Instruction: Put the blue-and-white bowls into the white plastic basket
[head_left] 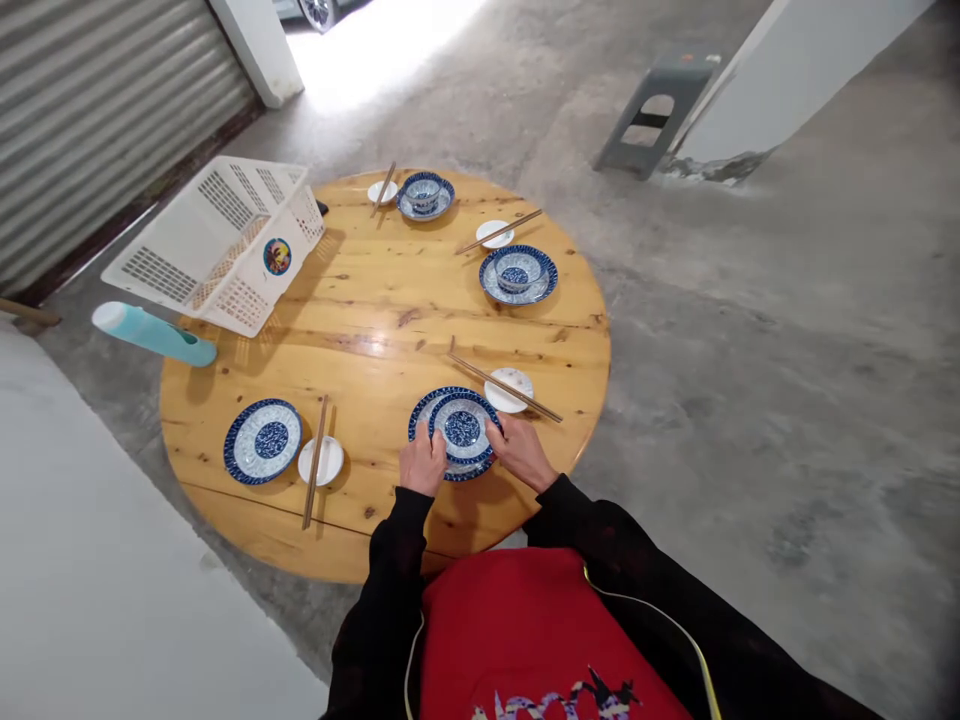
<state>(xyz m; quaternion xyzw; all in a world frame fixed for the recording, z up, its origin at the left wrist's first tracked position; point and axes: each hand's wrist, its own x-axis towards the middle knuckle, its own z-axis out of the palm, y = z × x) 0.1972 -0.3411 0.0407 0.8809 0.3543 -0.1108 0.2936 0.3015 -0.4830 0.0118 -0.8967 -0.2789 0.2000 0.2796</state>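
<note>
On the near edge of the round wooden table (375, 330), my left hand (422, 463) and my right hand (520, 450) grip the two sides of a blue-and-white bowl (462, 430). The bowl sits on or just over a matching plate (429, 408). Just beyond my right hand lies a small white saucer (509, 389) with a pair of chopsticks (504, 386) resting across it.
A lone plate (263, 440), saucer (321, 461) and chopsticks (315, 462) lie at the near left. Two bowl-on-plate settings (517, 273) (424, 195) stand farther back. A white plastic basket (217, 240) and teal bottle (152, 333) sit at the left edge. A grey stool (656, 110) stands on the concrete floor.
</note>
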